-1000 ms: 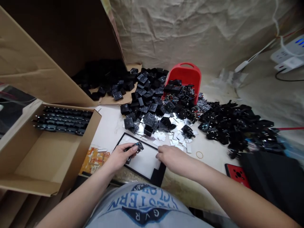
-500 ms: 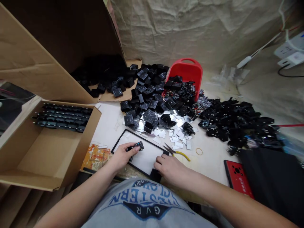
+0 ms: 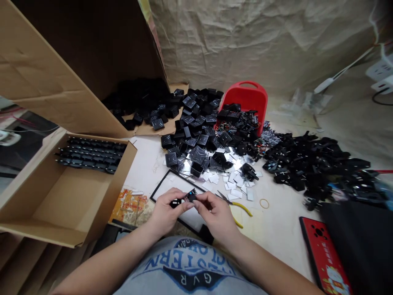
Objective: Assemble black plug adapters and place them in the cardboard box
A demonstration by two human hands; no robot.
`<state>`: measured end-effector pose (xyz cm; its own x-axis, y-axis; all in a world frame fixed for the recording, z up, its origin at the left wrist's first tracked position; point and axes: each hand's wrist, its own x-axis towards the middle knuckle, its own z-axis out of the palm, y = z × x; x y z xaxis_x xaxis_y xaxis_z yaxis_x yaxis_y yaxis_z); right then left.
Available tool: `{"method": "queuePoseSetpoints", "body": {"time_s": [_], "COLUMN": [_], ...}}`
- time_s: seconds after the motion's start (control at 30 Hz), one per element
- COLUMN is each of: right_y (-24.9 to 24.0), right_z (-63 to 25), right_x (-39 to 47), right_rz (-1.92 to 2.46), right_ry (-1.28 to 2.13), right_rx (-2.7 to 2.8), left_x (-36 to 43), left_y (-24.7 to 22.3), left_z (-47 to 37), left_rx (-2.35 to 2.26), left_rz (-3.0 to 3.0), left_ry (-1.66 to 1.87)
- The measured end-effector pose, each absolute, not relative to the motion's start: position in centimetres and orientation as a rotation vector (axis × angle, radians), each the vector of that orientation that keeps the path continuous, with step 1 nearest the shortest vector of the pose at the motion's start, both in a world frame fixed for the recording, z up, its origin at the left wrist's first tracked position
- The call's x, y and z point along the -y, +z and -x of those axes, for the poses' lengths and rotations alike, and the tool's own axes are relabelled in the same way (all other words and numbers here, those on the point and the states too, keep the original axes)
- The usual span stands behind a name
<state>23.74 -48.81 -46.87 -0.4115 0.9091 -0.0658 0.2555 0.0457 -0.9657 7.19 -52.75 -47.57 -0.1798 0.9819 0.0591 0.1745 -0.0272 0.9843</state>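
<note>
Between my two hands is a small black charger part (image 3: 190,196) with tiny electronic pieces showing on its top side. My left hand (image 3: 167,211) is closed around its left end, and a black piece with a white patch shows between the fingers. Thumb and fingers of my right hand (image 3: 216,215) pinch its right end. Below them lies a white pad with a black frame (image 3: 172,184). Just right of my right hand rest yellow-handled pliers (image 3: 242,207), partly hidden. Thin silvery-white plates (image 3: 235,182) are scattered beyond.
Black square housings (image 3: 198,153) are heaped behind the pad. A red scoop (image 3: 259,96) holds small electronic parts. Black plug pieces (image 3: 313,164) pile up at right, near a red phone (image 3: 325,254). A cardboard box (image 3: 106,205) at left holds rows of black pieces.
My right hand has left the pad's right edge and moved up and left to the charger part. My left hand still holds that part. The view has shifted slightly.
</note>
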Motion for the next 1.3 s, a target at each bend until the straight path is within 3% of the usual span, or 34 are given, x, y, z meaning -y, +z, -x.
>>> {"method": "queuePoseSetpoints", "body": {"time_s": [0.1,0.2,0.27,0.43,0.5,0.57,0.7,0.8,0.9,1.1,1.3], "right_y": [-46.9,-47.0,-47.1,-47.0,-47.0,-47.1,-48.3,-49.2,-48.9,-45.5,-44.0], "right_z": [-23.4,-23.4,-23.4,-24.0,-24.6,-25.2,-26.3,-26.5,-26.7,-26.2,-24.6], "right_x": [49.1,48.7,48.2,47.0,46.7,46.5,46.3,46.2,45.7,45.3,46.0], "right_rz": [1.143,1.200,1.260,1.028,0.999,1.065,1.279,1.320,1.281,1.073,1.039], "right_ry": [1.073,1.054,1.232,2.078,2.142,1.967,1.303,1.244,1.416,1.853,1.925], "right_rx": [1.896,1.880,1.722,1.115,1.055,1.261,2.093,2.370,2.115,1.078,0.911], "left_x": [53.2,53.3,53.2,52.2,51.9,51.7,51.5,51.3,51.1,51.5,51.5], "left_y": [-47.7,-47.4,-47.0,-46.0,-46.1,-46.4,-46.2,-45.6,-45.3,-45.4,-44.6], "left_z": [-7.5,-7.6,-7.4,-6.5,-6.0,-5.4,-4.4,-4.5,-5.2,-6.6,-6.7], "left_rx": [-1.544,-1.593,-1.571,-1.372,-1.379,-1.421,-1.394,-1.503,-1.596,-1.599,-1.464], "left_rz": [-1.508,-1.658,-1.609,-1.321,-1.277,-1.237,-1.228,-1.220,-1.245,-1.289,-1.566], "left_ry": [1.415,1.459,1.426,1.088,0.962,0.877,0.790,0.717,0.775,0.932,0.890]}}
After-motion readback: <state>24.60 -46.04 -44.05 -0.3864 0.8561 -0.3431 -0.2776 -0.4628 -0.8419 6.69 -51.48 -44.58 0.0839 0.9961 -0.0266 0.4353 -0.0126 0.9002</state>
